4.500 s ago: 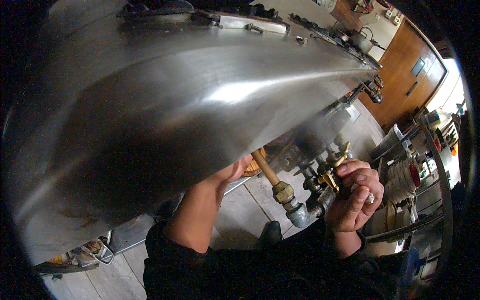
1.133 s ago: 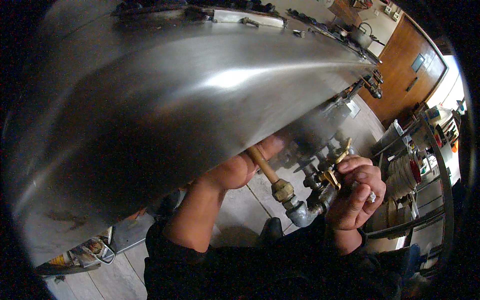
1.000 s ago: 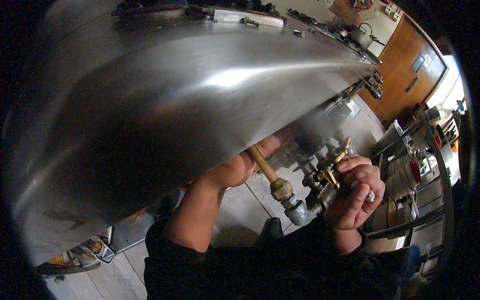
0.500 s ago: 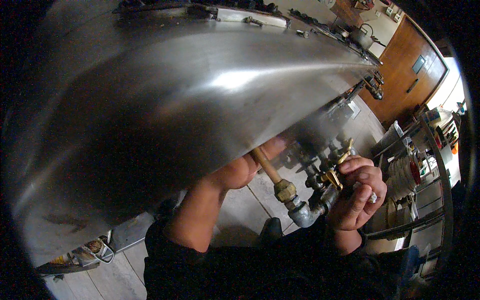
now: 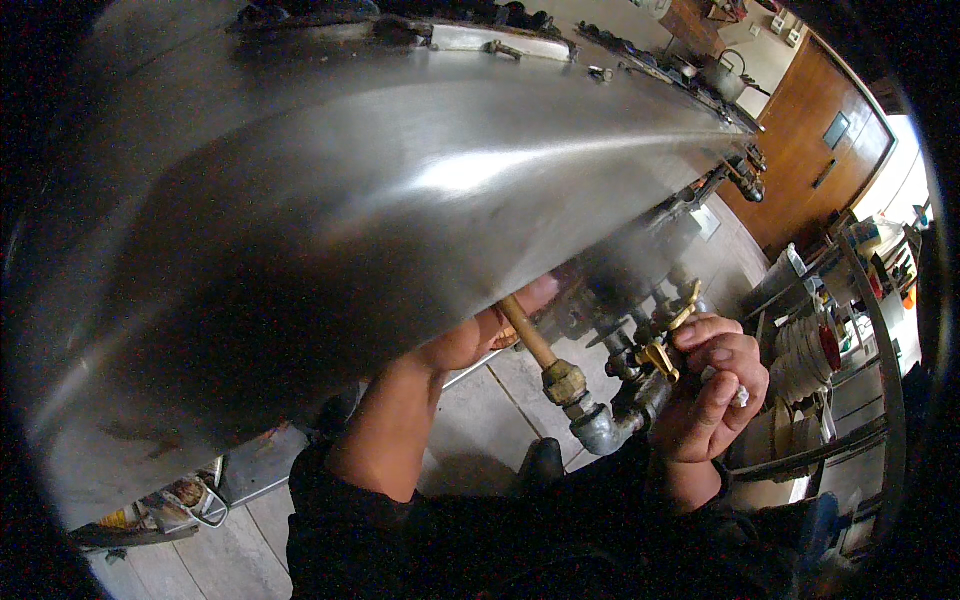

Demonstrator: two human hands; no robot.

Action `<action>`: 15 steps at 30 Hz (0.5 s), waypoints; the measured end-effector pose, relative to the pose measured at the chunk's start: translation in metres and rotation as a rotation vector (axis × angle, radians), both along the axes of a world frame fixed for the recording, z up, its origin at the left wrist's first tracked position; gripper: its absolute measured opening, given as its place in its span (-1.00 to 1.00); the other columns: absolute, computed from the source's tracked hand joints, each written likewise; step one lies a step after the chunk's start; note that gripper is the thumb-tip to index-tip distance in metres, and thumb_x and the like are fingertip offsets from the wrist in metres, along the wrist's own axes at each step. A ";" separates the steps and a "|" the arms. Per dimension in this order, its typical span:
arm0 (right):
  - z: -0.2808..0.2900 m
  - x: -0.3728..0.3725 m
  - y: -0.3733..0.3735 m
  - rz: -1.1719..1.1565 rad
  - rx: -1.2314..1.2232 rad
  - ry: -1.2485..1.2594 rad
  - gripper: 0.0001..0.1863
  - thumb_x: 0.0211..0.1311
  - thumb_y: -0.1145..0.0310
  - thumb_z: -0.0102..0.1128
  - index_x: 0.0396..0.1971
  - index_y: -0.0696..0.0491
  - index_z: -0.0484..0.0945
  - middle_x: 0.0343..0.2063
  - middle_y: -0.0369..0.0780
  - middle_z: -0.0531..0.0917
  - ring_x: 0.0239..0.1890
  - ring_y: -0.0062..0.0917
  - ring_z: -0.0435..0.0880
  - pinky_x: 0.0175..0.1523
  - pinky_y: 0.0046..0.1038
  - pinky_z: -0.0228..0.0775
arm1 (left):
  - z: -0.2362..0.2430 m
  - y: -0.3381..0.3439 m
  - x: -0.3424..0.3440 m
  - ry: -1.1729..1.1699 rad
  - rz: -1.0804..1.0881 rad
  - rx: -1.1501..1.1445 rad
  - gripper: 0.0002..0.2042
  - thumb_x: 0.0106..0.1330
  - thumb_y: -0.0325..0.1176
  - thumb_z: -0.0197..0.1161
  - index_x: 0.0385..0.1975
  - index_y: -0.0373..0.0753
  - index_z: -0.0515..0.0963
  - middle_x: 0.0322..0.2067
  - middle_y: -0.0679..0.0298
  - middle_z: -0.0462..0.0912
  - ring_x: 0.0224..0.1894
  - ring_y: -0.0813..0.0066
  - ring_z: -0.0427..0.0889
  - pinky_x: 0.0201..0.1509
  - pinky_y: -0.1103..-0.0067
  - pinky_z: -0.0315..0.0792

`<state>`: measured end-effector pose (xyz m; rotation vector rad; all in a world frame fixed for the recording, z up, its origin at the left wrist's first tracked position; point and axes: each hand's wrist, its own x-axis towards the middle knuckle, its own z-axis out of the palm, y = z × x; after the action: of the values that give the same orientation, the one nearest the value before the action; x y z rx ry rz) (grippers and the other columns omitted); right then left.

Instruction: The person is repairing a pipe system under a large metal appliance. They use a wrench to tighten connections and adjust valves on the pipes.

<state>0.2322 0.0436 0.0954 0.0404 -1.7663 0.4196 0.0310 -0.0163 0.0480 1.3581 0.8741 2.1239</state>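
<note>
A stainless steel appliance [image 5: 400, 230] fills the upper left. My left hand [image 5: 475, 335] reaches beneath its lower edge, behind a brass pipe [image 5: 532, 335]; its fingertips are obscured. The pipe joins a steel elbow [image 5: 600, 428] leading up to a valve cluster with brass handles [image 5: 658, 360]. My right hand [image 5: 720, 385] is curled beside those handles, forefinger at or touching one, and grips a small crumpled white scrap [image 5: 740, 398].
At right, a metal rack [image 5: 875, 420] holds stacked white plates [image 5: 800, 355] near a grey bucket [image 5: 775, 275]. Behind are a wooden door [image 5: 805, 150] and a pot [image 5: 722, 78]. Grey tiled floor [image 5: 470, 420] shows below the appliance.
Compared with 4.5 seconds ago, my left hand reaches farther right and up under the edge, behind the pipe. My right hand stays beside the valves with little visible movement.
</note>
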 end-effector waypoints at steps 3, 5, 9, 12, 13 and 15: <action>-0.001 0.000 -0.001 -0.005 -0.004 0.007 -0.80 0.31 0.26 -0.12 -0.32 0.10 0.31 -0.50 -0.20 0.36 -0.39 -0.38 0.49 -0.21 -0.27 0.36 | 0.009 -0.005 0.000 0.053 0.018 -0.047 -0.77 0.03 -0.61 0.21 -0.30 -0.21 0.48 -0.35 0.34 0.48 -0.29 0.49 0.48 -0.28 0.62 0.40; 0.000 -0.003 -0.003 0.015 -0.017 -0.003 -0.80 0.33 0.26 -0.16 -0.33 0.10 0.29 -0.49 -0.20 0.36 -0.36 -0.39 0.44 -0.17 -0.30 0.30 | 0.008 -0.006 -0.001 0.093 0.008 -0.089 -0.75 0.01 -0.66 0.19 -0.32 -0.18 0.50 -0.36 0.34 0.48 -0.29 0.50 0.48 -0.31 0.64 0.41; 0.002 -0.002 -0.006 0.003 -0.028 -0.019 -0.80 0.34 0.26 -0.18 -0.33 0.09 0.28 -0.48 -0.20 0.36 -0.34 -0.40 0.42 -0.15 -0.31 0.26 | -0.007 -0.001 -0.003 0.224 0.164 -0.032 -0.76 0.06 -0.56 0.20 -0.24 -0.20 0.51 -0.24 0.26 0.53 -0.21 0.41 0.51 -0.23 0.58 0.43; 0.000 0.000 -0.004 0.004 -0.025 -0.019 -0.80 0.34 0.26 -0.18 -0.33 0.09 0.28 -0.48 -0.20 0.36 -0.34 -0.39 0.42 -0.15 -0.30 0.26 | -0.024 0.009 -0.017 0.571 0.405 0.020 -0.72 0.14 -0.45 0.19 -0.11 -0.25 0.47 -0.10 0.19 0.52 -0.07 0.35 0.49 -0.06 0.50 0.42; 0.002 -0.003 -0.006 0.022 -0.026 -0.018 -0.80 0.34 0.26 -0.18 -0.33 0.09 0.28 -0.48 -0.20 0.36 -0.34 -0.39 0.42 -0.14 -0.30 0.26 | -0.043 0.015 -0.022 0.226 0.193 0.006 -0.77 0.18 -0.37 0.15 -0.16 -0.24 0.48 -0.17 0.21 0.53 -0.13 0.33 0.50 -0.06 0.48 0.42; 0.002 -0.003 -0.006 0.026 -0.027 -0.021 -0.80 0.34 0.25 -0.18 -0.33 0.09 0.28 -0.48 -0.20 0.36 -0.33 -0.39 0.42 -0.14 -0.30 0.27 | -0.069 0.029 -0.023 -0.411 -0.168 -0.026 -0.76 0.24 -0.26 0.11 -0.18 -0.23 0.46 -0.22 0.22 0.52 -0.15 0.31 0.49 0.00 0.46 0.38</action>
<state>0.2287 0.0374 0.0971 0.0397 -1.7815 0.4644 0.0082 0.0129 -0.0211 0.8963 0.5958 2.1405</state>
